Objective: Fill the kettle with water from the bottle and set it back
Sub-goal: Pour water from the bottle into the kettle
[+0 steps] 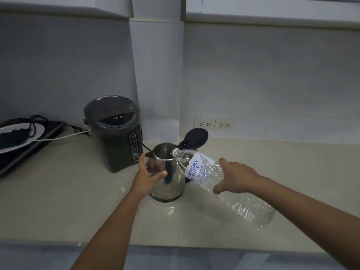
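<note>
A steel kettle (171, 184) stands on the pale counter (78, 201) with its dark lid (194, 138) flipped up and back. My right hand (233, 177) grips a large clear water bottle (206, 172) around its middle. The bottle is tilted, its uncapped neck resting at the kettle's open rim. My left hand (146, 177) sits against the kettle's left side, thumb and fingers spread around the body. Whether water is flowing I cannot make out.
A dark grey electric water dispenser (115, 133) stands just left of the kettle, with cords behind it. An induction hob holding a white plate (17, 137) is at the far left. Two wall sockets (214, 124) sit behind. The counter's front edge (175, 245) runs below my arms.
</note>
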`<state>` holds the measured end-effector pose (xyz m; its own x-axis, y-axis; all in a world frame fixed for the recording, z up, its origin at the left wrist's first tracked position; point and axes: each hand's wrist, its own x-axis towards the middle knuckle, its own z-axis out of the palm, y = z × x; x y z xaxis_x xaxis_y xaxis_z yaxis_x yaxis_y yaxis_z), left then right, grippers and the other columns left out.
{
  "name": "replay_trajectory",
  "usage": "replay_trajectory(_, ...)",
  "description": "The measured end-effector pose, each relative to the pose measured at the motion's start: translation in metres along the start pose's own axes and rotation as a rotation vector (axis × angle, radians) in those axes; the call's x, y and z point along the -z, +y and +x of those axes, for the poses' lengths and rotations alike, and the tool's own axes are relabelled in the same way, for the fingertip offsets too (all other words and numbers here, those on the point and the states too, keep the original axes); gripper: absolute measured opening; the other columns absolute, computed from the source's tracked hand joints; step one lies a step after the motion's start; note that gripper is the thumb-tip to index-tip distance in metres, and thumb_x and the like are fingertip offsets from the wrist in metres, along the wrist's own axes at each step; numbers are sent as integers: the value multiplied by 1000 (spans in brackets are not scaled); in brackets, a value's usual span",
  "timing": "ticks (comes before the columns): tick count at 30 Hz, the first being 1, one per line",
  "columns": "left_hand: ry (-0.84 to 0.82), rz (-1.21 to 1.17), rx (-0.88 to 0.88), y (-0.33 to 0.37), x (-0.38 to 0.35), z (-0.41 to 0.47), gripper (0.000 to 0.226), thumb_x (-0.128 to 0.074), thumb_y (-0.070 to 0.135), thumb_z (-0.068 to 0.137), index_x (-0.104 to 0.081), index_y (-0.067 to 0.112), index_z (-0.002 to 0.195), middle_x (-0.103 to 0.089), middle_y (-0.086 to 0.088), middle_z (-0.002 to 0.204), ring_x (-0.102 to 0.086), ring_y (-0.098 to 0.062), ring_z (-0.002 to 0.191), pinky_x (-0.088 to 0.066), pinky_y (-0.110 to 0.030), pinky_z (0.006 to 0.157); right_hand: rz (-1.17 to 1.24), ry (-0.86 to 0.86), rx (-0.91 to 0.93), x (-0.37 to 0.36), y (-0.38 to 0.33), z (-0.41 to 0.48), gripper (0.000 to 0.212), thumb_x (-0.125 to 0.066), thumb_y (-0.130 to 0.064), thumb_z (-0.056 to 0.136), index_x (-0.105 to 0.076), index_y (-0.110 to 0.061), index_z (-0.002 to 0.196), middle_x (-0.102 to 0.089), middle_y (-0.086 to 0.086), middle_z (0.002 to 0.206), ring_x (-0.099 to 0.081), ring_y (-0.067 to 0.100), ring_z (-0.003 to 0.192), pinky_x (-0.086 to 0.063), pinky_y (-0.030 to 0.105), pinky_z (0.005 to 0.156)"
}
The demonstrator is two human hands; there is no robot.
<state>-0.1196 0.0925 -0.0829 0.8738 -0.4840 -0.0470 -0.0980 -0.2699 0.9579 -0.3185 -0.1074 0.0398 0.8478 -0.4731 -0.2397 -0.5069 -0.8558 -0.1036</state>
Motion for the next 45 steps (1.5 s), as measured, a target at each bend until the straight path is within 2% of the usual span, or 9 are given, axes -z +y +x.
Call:
replay_trajectory(8, -2, 26, -2, 0, 1, -1, 115, -83, 30, 72, 0, 37, 151, -41, -8, 151, -45, -25, 134, -38, -40, 109, -47, 2, -3, 4, -2, 0, 65, -75, -56, 64, -32, -21, 97, -47, -7, 78, -53, 20, 75, -35, 30, 54)
replay_trajectory(18, -18, 39, 11, 3, 3, -3, 114, -83, 30, 73, 0, 36, 151, -44, -9, 148, -46, -26, 133, -38, -40, 108, -83, -7, 2, 9, -2, 2, 67, -74, -57, 64, -30, -21, 99, -46, -8, 78, -53, 21, 76, -34, 30, 54)
replay_trajectory(30, -6, 29, 2, 5, 1, -6, 112, -81, 24, 76, 0, 31, 153, -48, -8, 144, -50, -23, 129, -37, -28, 97, -96, -19, -5, 9, -1, 3, 67, -74, -57, 63, -32, -21, 101, -50, -7, 79, -49, 14, 65, -34, 29, 52)
replay_trajectory(35, -8, 28, -8, 6, 1, -7, 111, -81, 22, 77, 0, 32, 152, -49, -8, 143, -49, -23, 129, -37, -28, 96, -115, -23, 3, 12, -2, 4, 68, -74, -57, 64, -32, -21, 103, -50, -6, 80, -55, 20, 76, -35, 29, 53)
replay_trajectory(45, -18, 22, -8, 6, 3, -7, 110, -80, 22, 77, 0, 35, 151, -47, -10, 145, -48, -25, 131, -37, -30, 97, -127, -33, 4, 15, -3, 6, 71, -74, -58, 63, -35, -19, 109, -50, -6, 81, -56, 22, 80, -37, 30, 54)
